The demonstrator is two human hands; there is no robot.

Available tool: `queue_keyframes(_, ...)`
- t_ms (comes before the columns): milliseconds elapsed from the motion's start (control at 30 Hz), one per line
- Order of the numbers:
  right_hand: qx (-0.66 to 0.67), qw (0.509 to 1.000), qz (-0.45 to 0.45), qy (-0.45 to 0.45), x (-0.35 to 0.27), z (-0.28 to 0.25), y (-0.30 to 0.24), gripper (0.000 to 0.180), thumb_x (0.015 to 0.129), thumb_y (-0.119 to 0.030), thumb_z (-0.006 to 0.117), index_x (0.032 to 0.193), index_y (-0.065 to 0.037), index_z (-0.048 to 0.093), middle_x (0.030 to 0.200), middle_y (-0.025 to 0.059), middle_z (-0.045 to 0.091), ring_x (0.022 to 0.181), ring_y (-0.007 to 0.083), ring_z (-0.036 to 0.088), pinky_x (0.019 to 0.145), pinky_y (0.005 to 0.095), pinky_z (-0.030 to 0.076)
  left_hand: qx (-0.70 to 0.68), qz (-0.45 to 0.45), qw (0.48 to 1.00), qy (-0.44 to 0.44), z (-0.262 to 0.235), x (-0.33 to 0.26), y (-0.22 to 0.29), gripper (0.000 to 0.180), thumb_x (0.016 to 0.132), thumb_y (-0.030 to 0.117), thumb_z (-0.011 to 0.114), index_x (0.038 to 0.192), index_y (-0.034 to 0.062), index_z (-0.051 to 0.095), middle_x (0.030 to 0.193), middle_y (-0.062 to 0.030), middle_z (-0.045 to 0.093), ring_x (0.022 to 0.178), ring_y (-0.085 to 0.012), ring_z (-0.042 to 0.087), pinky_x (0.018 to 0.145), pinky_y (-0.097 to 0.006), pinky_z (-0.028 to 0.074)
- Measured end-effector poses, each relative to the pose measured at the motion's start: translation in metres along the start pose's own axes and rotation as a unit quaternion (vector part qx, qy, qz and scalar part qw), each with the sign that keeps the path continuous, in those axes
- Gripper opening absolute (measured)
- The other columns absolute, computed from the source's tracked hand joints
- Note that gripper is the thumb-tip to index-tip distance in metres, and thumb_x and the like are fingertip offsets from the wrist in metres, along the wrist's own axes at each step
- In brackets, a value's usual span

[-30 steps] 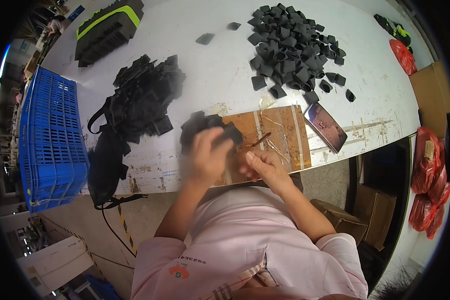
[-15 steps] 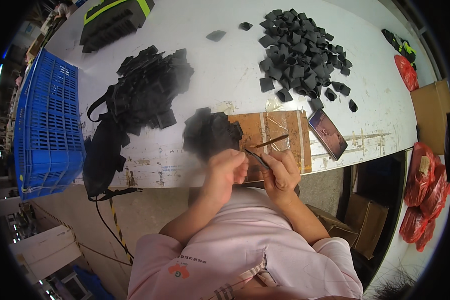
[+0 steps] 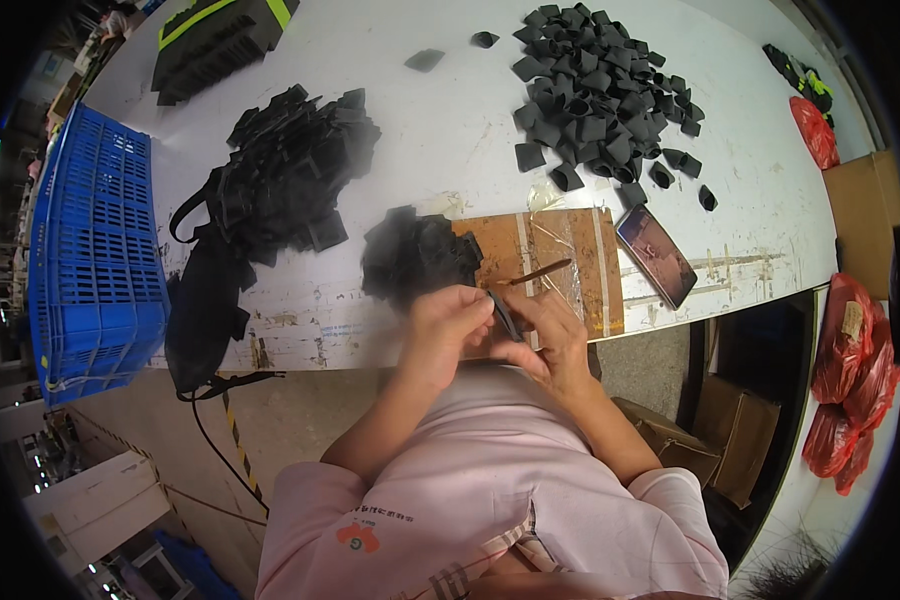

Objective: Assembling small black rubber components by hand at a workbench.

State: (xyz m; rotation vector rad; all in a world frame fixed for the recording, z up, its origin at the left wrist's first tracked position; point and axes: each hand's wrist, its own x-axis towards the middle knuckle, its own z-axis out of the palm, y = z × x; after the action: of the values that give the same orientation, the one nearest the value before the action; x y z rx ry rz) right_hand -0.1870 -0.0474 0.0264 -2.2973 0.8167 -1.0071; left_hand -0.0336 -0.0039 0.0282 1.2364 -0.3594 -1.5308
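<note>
My two hands meet over the near edge of the table, in front of a brown cardboard sheet (image 3: 600, 285). A small flat black piece (image 3: 507, 318) stands on edge between them. My right hand (image 3: 560, 342) grips it, thumb below and fingers above. The fingers of my left hand (image 3: 448, 325) are curled and pressed together at the piece's far end; whether they pinch it too is hidden. Just beyond the fingers, a thin brown stick (image 3: 543, 272) lies slanted over the cardboard. Beside my left hand is a small heap of black fabric pieces (image 3: 420, 255).
Black short tubes (image 3: 610, 110) are piled at the far right, and a phone (image 3: 657, 257) lies beside the cardboard. Farther left sit a larger black strap heap (image 3: 295, 170) and a blue plastic basket (image 3: 100, 250). Red plastic bags (image 3: 845, 370) hang at right.
My right hand has shifted its grip: its thumb now reaches lower and leftward, and the black piece stands steeper. My left hand stays close to it, fingers curled. The whole view has shifted slightly.
</note>
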Motion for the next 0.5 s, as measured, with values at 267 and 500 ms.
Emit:
queue_keyframes(267, 0.081, 0.985, 0.138, 0.057, 0.009, -0.003, -0.016, 0.011, 0.068, -0.005, 0.064, 0.079, -0.002, 0.061, 0.073, 0.0112, 0.056, 0.063, 0.0264, 0.056, 0.054, 0.0324, 0.045, 0.438, 0.460, 0.771, 0.056, 0.022, -0.009, 0.003, 0.005, 0.073, -0.003, 0.057, 0.075, 0.0009, 0.055, 0.058, -0.0081, 0.053, 0.050, -0.0171, 0.052, 0.047, -0.027, 0.041)
queue_keyframes(500, -0.085, 0.985, 0.107, 0.102, 0.013, 0.010, -0.015, 0.019, 0.063, -0.001, 0.063, 0.082, -0.003, 0.059, 0.070, 0.0094, 0.049, 0.059, 0.0247, 0.053, 0.050, 0.0325, 0.044, 0.078, 0.213, 0.969, 0.101, 0.025, 0.003, -0.009, 0.010, 0.073, -0.006, 0.055, 0.082, -0.0007, 0.054, 0.066, -0.0044, 0.055, 0.047, -0.0064, 0.045, 0.040, -0.022, 0.036)
